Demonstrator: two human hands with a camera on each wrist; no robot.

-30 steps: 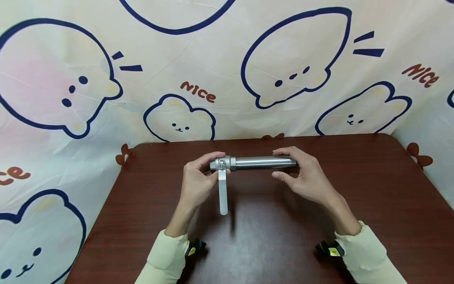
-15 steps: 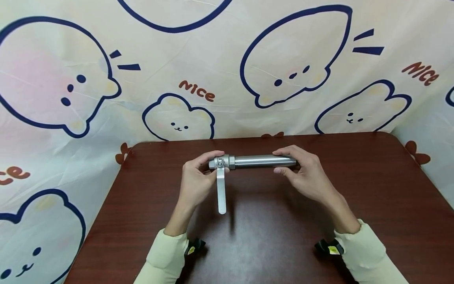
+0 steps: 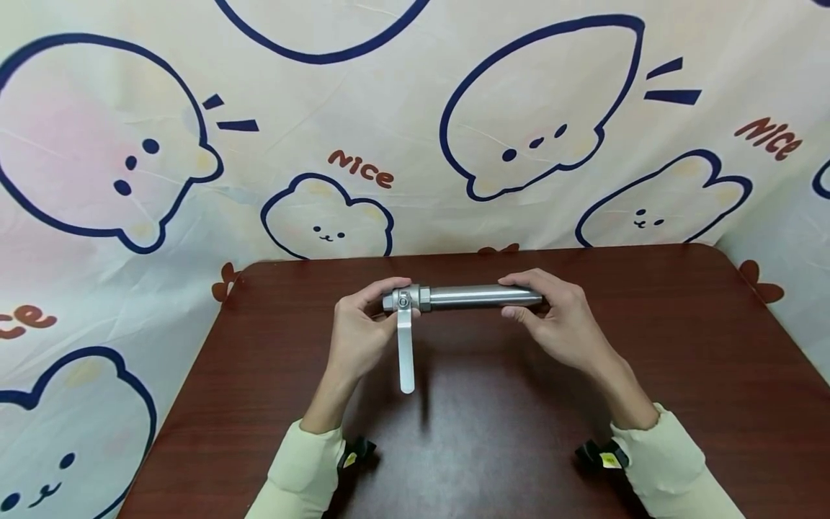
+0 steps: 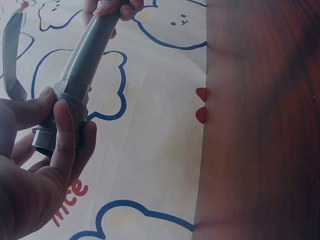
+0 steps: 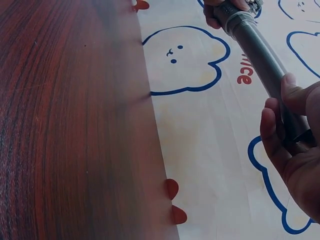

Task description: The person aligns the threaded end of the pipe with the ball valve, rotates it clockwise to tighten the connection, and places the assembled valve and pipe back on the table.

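Observation:
A steel ball valve (image 3: 405, 298) with a long flat lever handle (image 3: 405, 353) is joined to a straight, shiny metal pipe (image 3: 476, 296). The assembly is held level above the table, with the lever pointing toward me in the head view. My left hand (image 3: 359, 333) grips the valve body at the left end, thumb and fingers on opposite sides. At the other end, my right hand (image 3: 573, 323) holds the pipe, its thumb (image 5: 295, 95) pressed along the side. The left wrist view shows the open hex end (image 4: 44, 141) of the valve between my left fingers.
The dark brown wooden table (image 3: 493, 432) lies below both hands. Behind it hangs a pale cloth (image 3: 415, 108) printed with cartoon bears, which also covers the sides. Black wrist straps (image 3: 603, 454) sit at both light green sleeves (image 3: 674, 461).
My right thumb has come slightly up against the pipe. The valve and pipe stay almost in place, and my left hand keeps its grip.

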